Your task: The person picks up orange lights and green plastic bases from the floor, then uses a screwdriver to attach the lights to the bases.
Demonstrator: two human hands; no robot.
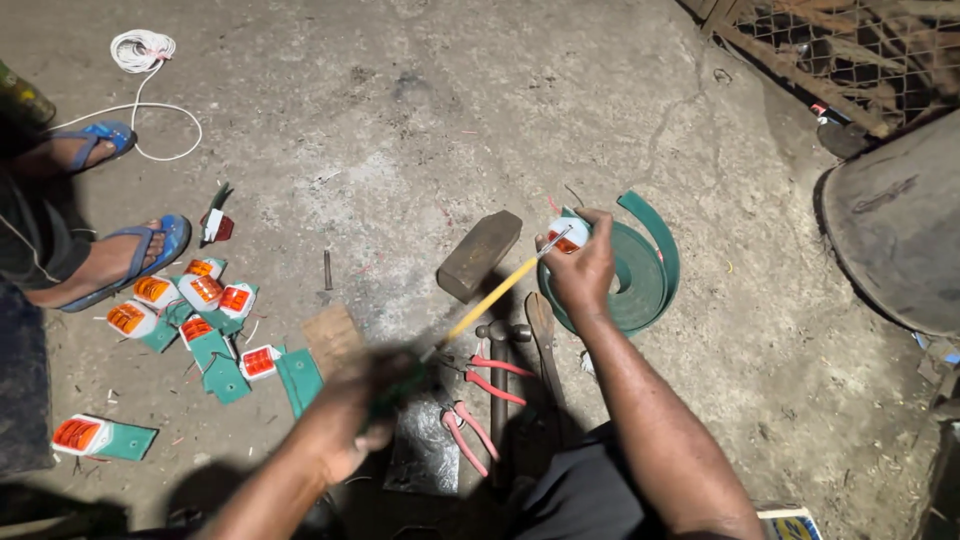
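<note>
My right hand (580, 270) grips a small white-and-orange lamp (568, 233) just above a coiled green strap (640, 270) on the concrete floor. My left hand (355, 410), blurred, holds the green handle of a screwdriver (490, 297). Its yellow shaft runs up to the right, and its tip meets the lamp. Below the shaft lie two pairs of red-handled pliers (490, 375), a hammer (500, 345) and a dark metal block (480, 253).
Several orange lamps on green strap pieces (200, 310) lie at the left. Another person's feet in blue sandals (130, 250) stand beyond them, by a white cord (145, 55). A wire-mesh frame (850, 50) and a dark drum (895, 230) are at the right.
</note>
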